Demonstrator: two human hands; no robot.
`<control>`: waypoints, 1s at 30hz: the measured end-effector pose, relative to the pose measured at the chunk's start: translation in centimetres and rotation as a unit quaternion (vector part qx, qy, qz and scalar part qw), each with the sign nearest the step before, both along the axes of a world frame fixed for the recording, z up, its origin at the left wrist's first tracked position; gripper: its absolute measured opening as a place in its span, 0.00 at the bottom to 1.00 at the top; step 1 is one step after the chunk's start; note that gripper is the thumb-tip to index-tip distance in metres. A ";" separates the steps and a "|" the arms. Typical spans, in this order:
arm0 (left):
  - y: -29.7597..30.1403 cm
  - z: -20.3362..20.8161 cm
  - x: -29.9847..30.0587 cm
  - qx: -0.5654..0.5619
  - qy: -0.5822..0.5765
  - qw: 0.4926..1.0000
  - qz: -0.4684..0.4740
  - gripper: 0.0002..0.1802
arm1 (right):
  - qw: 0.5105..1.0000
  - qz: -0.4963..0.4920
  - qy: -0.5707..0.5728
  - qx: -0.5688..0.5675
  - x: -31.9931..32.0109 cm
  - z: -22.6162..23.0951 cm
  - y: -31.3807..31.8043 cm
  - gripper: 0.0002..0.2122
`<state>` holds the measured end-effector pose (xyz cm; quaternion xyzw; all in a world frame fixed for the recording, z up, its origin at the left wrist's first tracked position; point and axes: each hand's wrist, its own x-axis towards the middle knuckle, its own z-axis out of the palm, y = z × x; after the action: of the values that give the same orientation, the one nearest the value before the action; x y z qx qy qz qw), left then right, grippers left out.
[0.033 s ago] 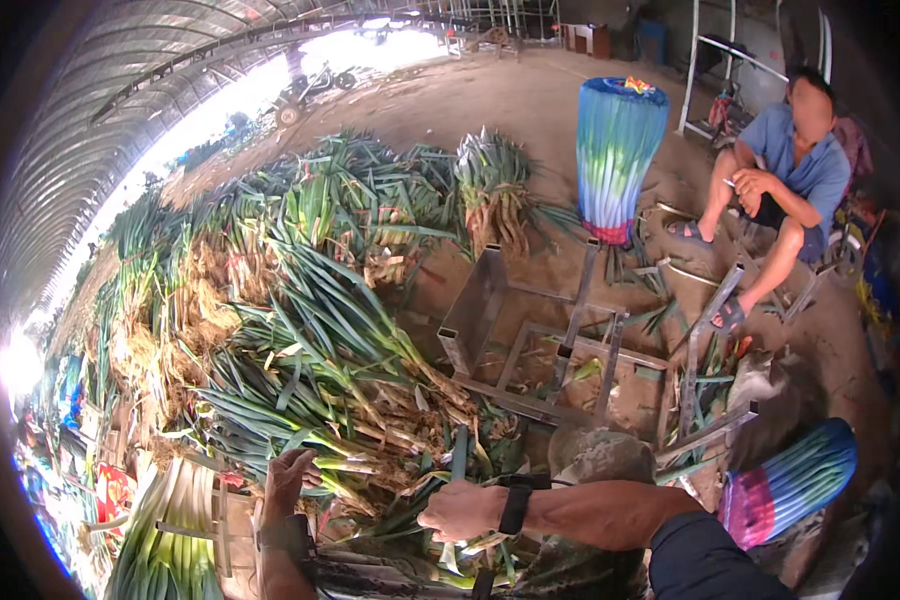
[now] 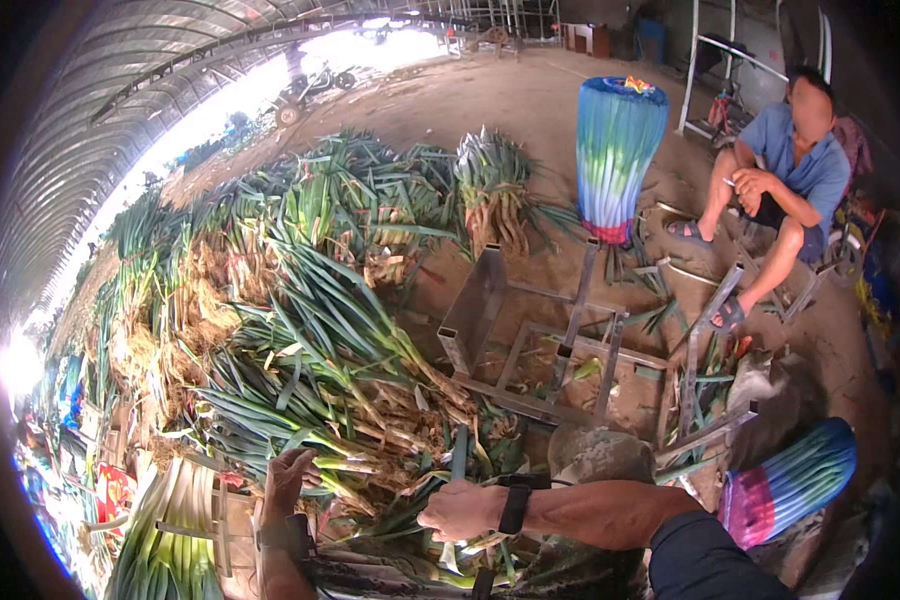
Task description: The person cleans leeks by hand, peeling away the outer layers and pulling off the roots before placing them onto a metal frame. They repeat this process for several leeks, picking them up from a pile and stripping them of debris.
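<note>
Fingers of the left hand (image 2: 288, 482) are spread and curled down over a pale leek stalk (image 2: 345, 465) at the near edge of the heap. They lie on it in a loose grasp, not a tight fist. The right hand (image 2: 460, 510) is closed into a fist just to the right, knuckles up, among loose green leaves. Whether it grips a stalk or a tool I cannot tell, since the fingers are tucked under. A dark watch (image 2: 515, 508) sits on that wrist, and a dark band (image 2: 285, 535) on the left one.

Set against the other picture, neither hand has shifted. The left is on the same stalk, the right is in the same fist, and the leeks around them lie as they did, so the hold on the stalk is unchanged.

Outward from the hands, the heap of leeks (image 2: 310, 320) runs from the near edge up to the far left, with roots and dry husk mixed into the green tops. A row of cleaned white stalks (image 2: 170, 540) lies at the lower left. To the right of the heap, a bare metal frame (image 2: 530, 345) stands on the earth floor. Beyond it an upright bundle (image 2: 618, 150) wrapped in blue stands near the far edge. A second wrapped bundle (image 2: 790, 480) lies on its side at the right. Another person (image 2: 785, 180) sits at the far right, well apart from the hands.
</note>
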<state>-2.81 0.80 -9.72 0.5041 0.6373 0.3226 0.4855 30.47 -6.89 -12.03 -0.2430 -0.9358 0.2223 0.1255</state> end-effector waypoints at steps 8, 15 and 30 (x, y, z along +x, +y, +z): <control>0.0 0.0 0.2 0.006 0.011 1.000 -0.001 0.20 | 0.999 -0.003 -0.036 0.011 0.0 0.0 -0.1 0.14; -0.1 0.1 0.3 0.002 0.006 1.000 0.006 0.19 | 1.000 -0.001 0.002 0.013 0.1 0.0 -0.2 0.14; -0.1 0.3 0.2 -0.004 0.029 1.000 -0.010 0.19 | 0.999 -0.003 -0.040 -0.008 -0.2 -0.2 -0.4 0.14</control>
<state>-2.62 0.73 -9.40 0.5171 0.6475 0.3006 0.4722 30.29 -7.26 -12.23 -0.2552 -0.9375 0.2199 0.0868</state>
